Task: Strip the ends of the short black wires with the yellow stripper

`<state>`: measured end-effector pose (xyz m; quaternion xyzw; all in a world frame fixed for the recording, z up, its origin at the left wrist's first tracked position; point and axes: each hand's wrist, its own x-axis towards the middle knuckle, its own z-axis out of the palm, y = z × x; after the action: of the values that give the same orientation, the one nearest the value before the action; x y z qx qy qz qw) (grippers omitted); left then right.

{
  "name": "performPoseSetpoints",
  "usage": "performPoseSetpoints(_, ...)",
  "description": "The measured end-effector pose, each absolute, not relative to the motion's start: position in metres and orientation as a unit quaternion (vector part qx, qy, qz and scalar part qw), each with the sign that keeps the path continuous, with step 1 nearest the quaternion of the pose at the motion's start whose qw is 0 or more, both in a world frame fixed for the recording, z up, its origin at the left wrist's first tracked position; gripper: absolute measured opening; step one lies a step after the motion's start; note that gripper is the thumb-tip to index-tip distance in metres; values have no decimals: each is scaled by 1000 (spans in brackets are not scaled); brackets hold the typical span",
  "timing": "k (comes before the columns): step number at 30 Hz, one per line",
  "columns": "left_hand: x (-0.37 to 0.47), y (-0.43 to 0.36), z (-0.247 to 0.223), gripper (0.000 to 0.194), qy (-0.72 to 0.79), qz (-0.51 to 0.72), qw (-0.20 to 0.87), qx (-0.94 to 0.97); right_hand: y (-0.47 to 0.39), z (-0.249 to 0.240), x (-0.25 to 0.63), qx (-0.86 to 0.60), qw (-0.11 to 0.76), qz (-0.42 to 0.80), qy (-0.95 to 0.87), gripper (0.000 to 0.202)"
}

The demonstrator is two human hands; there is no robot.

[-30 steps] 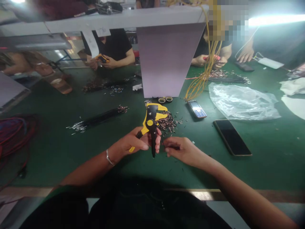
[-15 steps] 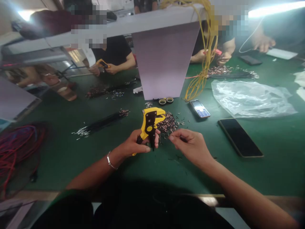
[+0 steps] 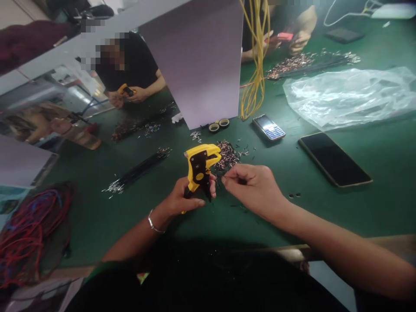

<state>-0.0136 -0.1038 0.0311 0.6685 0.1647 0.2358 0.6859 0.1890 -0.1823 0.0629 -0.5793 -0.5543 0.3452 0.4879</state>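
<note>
My left hand (image 3: 184,198) grips the handles of a yellow and black wire stripper (image 3: 199,167), held upright over the green table (image 3: 130,203). My right hand (image 3: 251,186) is just to its right, thumb and fingers pinched on something small and dark that I cannot make out. Behind both hands lies a pile of short stripped wire pieces (image 3: 228,154). A bundle of black wires with bare ends (image 3: 138,171) lies to the left.
A black smartphone (image 3: 334,159) and a small keypad phone (image 3: 268,127) lie to the right. A clear plastic bag (image 3: 347,93), hanging yellow wires (image 3: 256,65), a grey post (image 3: 201,65), two tape rolls (image 3: 218,125) and red wires (image 3: 29,229) surround. Other people work across the table.
The view has tilted and shifted left. My left hand has lowered the stripper slightly; my right hand has risen and closed in beside the stripper's jaws.
</note>
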Motion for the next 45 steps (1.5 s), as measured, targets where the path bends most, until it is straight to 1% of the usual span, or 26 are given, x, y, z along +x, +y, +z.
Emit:
performPoseSetpoints(4,-13,-104,33,51,181,227,667,686,-182,62,187,-581,471,374,-549,19)
performPoseSetpoints(12,-15,-105,29,47,200,234,627,715,-183,62,187,-568,452,389,-567,22)
performPoseSetpoints(18,-18,-105,25,46,198,245,601,735,-183,62,187,-551,449,419,-565,23)
performPoseSetpoints(25,-19,-107,23,35,224,246,532,779,-184,61,187,-538,457,439,-556,23)
performPoseSetpoints(28,-20,-108,21,34,240,252,510,787,-183,61,187,-532,468,452,-542,19)
performPoseSetpoints(33,-20,-110,19,25,262,262,464,804,-182,61,185,-530,479,468,-521,15)
performPoseSetpoints(39,-18,-114,18,18,297,280,477,779,-181,58,185,-532,481,469,-516,20)
performPoseSetpoints(45,-19,-117,11,17,353,297,517,721,-182,56,185,-539,479,465,-513,15)
